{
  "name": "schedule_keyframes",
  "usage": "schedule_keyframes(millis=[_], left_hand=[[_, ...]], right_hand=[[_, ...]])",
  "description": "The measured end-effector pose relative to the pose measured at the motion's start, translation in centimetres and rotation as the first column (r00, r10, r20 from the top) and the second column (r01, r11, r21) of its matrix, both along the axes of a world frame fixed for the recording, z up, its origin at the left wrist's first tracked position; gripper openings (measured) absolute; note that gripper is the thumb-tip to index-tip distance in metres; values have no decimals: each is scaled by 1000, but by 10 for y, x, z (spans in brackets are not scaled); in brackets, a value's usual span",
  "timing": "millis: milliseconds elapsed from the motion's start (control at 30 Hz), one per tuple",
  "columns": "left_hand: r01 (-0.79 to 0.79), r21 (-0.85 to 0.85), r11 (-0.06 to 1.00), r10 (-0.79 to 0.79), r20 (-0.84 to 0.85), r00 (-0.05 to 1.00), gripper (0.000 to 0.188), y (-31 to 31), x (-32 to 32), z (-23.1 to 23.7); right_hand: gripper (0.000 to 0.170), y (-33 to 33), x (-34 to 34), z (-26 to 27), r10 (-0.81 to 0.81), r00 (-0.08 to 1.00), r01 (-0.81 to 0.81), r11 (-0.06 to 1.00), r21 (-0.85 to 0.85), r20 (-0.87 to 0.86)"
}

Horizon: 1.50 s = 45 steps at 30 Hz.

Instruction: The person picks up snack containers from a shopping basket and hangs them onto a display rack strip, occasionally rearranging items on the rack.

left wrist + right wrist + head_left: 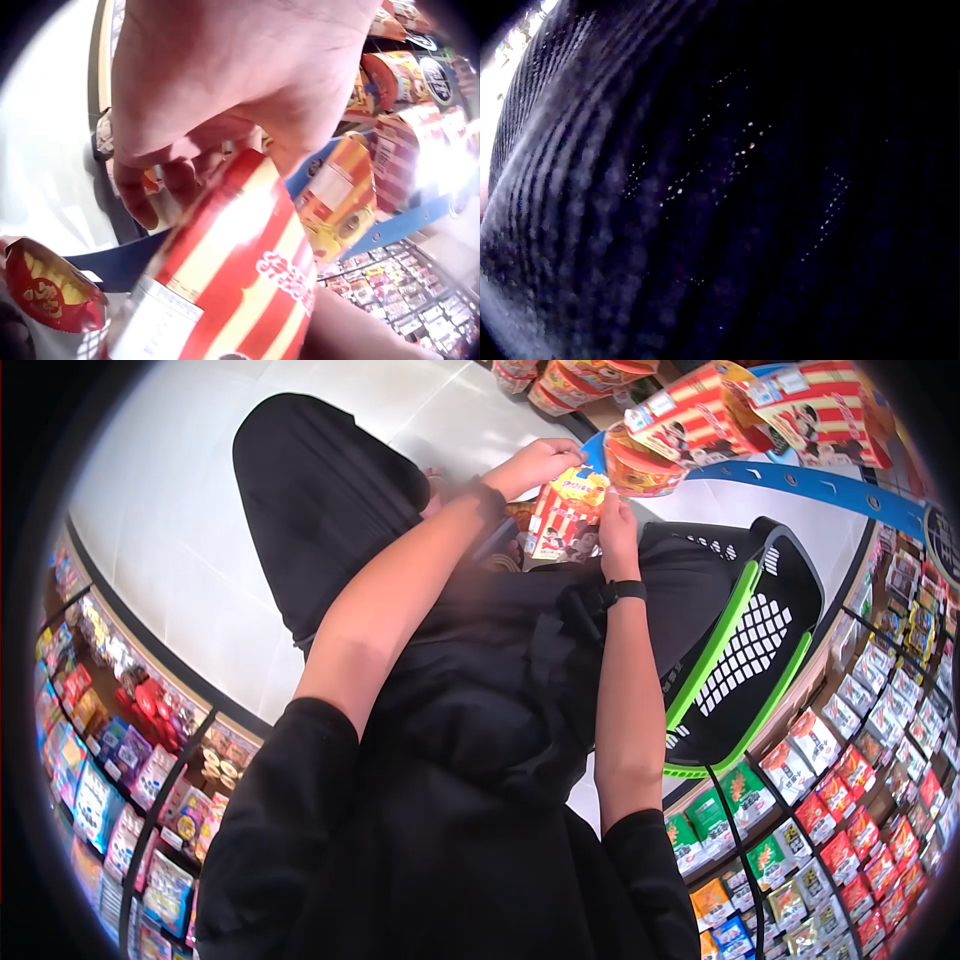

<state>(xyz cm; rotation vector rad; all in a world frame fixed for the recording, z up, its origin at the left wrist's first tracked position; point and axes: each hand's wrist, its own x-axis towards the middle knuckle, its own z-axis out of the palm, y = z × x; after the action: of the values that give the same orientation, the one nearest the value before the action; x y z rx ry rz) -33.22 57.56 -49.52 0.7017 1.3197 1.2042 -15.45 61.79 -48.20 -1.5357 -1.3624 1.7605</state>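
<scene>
A red-and-cream striped snack pack (565, 525) with a yellow food picture at its upper end is held in front of the lap. My left hand (540, 465) pinches its upper edge; the left wrist view shows the thumb and curled fingers at the top of the striped snack pack (240, 247). On the other side, my right hand (618, 532) grips the pack's edge, thumb along the front. Dark ribbed fabric (630, 187) fills nearly all the right wrist view and hides that hand there.
Similar striped packs (690, 415) stand on a display with a blue strip (810, 485) just beyond the hands. A black shopping basket with a green rim (715, 640) stands at the right. Shelves of bagged snacks (850, 790) line both sides.
</scene>
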Motion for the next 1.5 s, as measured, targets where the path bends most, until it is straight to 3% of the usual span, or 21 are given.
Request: schedule_keyframes(millis=[67,167,200,233,300,367,433,567,700,767,900,967,1000,1100,1167,1233,1333,1367,1400,1433,1500], left_hand=[[62,19,998,-63,32,997,32,-6,-5,-3],[162,-279,947,-99,226,969,40,-20,-10,30],[234,-269,934,-181,206,962,46,-18,-11,15],[191,-262,946,-140,201,970,46,-16,-8,-2],[103,-251,963,-56,187,981,45,-14,-5,-24],[17,-239,971,1,75,997,44,-17,-11,-15],[-34,-218,975,24,-49,999,45,-14,-15,-58],[-64,-390,918,29,-95,995,48,-21,-21,-91],[25,-489,872,-28,0,1000,49,-26,-19,-70],[61,-470,881,-52,32,998,50,-28,-15,-49],[80,-443,893,-51,76,996,48,-29,-13,-25],[97,-437,894,-67,84,994,46,-30,-15,-30],[88,-468,880,-60,73,995,44,-30,-15,-24],[112,-442,890,-82,88,993,43,-39,-17,-31],[204,-424,882,-219,14,976,40,-38,-12,-12],[332,-392,858,-353,19,935,34,-35,-8,2],[444,-348,826,-485,-38,874,31,-31,2,16],[479,-342,808,-525,-49,850,31,-29,7,16],[486,-352,800,-533,-42,845,31,-28,14,21],[509,-332,794,-550,-38,834,31,-30,19,25],[521,-336,785,-549,13,836,32,-34,26,16]], right_hand=[[40,2,2,-3,24,996,-23,1000,-12,83],[40,3,1,-1,-43,985,56,996,-76,168],[40,3,0,2,-63,974,89,989,-114,216],[40,4,-3,3,-79,962,121,981,-150,262],[40,15,17,-50,-54,967,44,998,46,251],[42,16,19,-59,-49,968,42,999,32,247],[44,11,13,-21,-63,965,113,976,-186,256],[43,8,18,-17,-106,983,138,965,-221,150],[53,11,20,-14,-135,985,156,964,-217,109],[51,12,15,1,-302,953,302,940,-157,25],[52,36,29,66,-558,744,490,829,-269,-368],[50,55,63,117,-516,701,469,854,-227,-493],[45,62,82,145,-506,718,529,843,-97,-478],[40,85,168,191,-509,766,626,731,273,-394],[43,85,227,199,-572,809,556,672,490,-133],[36,78,280,182,-590,785,437,743,507,189],[38,35,298,130,-205,758,-27,938,345,619],[50,4,250,153,-67,558,-129,978,167,827],[52,-24,256,118,-219,501,-346,836,426,837],[40,-39,236,131,-212,323,-375,866,330,923],[29,-47,243,135,-223,443,-288,881,374,868]])
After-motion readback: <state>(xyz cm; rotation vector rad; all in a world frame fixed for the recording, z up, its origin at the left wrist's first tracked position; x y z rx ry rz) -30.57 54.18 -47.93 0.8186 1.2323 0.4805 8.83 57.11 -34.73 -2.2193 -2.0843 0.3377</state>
